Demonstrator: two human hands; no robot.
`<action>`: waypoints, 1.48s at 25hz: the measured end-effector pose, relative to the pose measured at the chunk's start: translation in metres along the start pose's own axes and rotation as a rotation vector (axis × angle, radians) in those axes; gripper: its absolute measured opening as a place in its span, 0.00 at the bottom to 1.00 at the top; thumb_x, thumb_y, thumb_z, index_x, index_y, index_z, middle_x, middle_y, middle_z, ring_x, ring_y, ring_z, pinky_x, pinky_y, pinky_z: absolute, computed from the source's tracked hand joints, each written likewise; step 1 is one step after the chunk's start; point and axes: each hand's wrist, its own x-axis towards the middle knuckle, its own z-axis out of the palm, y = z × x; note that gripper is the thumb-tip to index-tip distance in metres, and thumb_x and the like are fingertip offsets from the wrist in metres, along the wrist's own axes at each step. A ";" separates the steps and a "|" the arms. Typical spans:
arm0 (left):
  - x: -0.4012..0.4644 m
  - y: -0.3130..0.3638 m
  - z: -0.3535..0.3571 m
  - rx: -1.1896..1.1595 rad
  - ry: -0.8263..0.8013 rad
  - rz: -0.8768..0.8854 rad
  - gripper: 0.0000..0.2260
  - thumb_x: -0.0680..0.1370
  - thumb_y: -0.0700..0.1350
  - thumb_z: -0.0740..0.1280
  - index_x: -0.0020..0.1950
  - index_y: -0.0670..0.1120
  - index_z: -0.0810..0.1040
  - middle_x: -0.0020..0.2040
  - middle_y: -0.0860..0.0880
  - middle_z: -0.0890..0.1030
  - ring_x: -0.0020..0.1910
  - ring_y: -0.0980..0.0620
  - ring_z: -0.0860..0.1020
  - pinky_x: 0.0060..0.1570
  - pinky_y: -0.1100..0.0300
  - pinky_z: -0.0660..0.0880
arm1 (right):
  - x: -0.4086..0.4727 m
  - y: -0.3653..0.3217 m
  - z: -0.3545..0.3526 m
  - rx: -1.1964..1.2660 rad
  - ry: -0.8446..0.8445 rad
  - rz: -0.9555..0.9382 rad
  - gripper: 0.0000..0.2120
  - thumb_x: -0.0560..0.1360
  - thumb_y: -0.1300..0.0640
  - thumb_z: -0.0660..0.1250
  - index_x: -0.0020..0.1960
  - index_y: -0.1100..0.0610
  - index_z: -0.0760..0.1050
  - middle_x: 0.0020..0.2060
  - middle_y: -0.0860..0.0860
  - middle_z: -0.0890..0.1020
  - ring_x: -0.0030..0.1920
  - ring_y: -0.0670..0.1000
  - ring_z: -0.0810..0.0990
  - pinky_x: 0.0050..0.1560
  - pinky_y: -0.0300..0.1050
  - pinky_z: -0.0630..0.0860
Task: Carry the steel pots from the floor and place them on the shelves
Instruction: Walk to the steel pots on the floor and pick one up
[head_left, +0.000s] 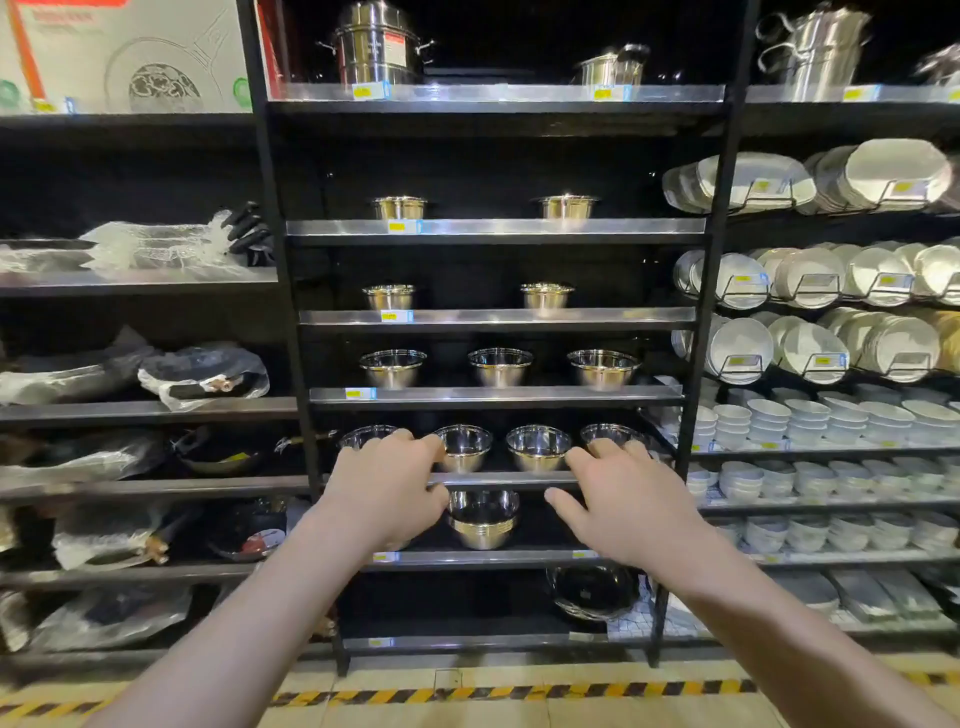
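Observation:
A black shelf unit (498, 322) with steel-edged shelves stands in front of me, holding steel pots and bowls on several levels. Both my arms reach toward its lower part. My left hand (387, 491) hovers with loosely curled fingers in front of the leftmost steel bowl (363, 436) of a row. My right hand (618, 499) is spread in front of the rightmost bowl (610, 432) of that row. Neither hand holds anything. Two more bowls (465, 447) stand between them, and a stack of bowls (483, 519) sits one shelf lower between my hands.
White plates (743, 179) and stacked white bowls (810, 421) fill the racks to the right. Plastic-wrapped pans (202, 371) lie on the left shelves. A large steamer pot (379, 44) stands on the top shelf. Yellow-black tape (467, 693) runs along the floor.

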 end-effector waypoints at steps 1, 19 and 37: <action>0.021 -0.001 0.002 -0.003 0.003 -0.001 0.16 0.75 0.57 0.60 0.61 0.55 0.72 0.53 0.52 0.76 0.54 0.46 0.78 0.51 0.48 0.71 | 0.019 0.010 0.006 0.000 0.017 -0.004 0.22 0.78 0.36 0.54 0.59 0.52 0.72 0.55 0.52 0.78 0.55 0.58 0.74 0.46 0.52 0.74; 0.388 0.147 0.145 -0.169 -0.047 0.406 0.16 0.77 0.56 0.60 0.63 0.54 0.72 0.59 0.49 0.76 0.58 0.45 0.76 0.52 0.49 0.69 | 0.177 0.237 0.122 -0.102 -0.119 0.419 0.22 0.79 0.37 0.56 0.62 0.52 0.71 0.58 0.56 0.76 0.59 0.61 0.73 0.50 0.55 0.75; 0.436 0.611 0.187 -0.333 -0.061 1.223 0.14 0.77 0.55 0.60 0.60 0.52 0.73 0.53 0.49 0.77 0.50 0.47 0.76 0.39 0.53 0.72 | -0.072 0.502 0.107 -0.398 -0.211 1.174 0.23 0.77 0.36 0.55 0.60 0.52 0.72 0.55 0.54 0.78 0.53 0.59 0.74 0.51 0.55 0.75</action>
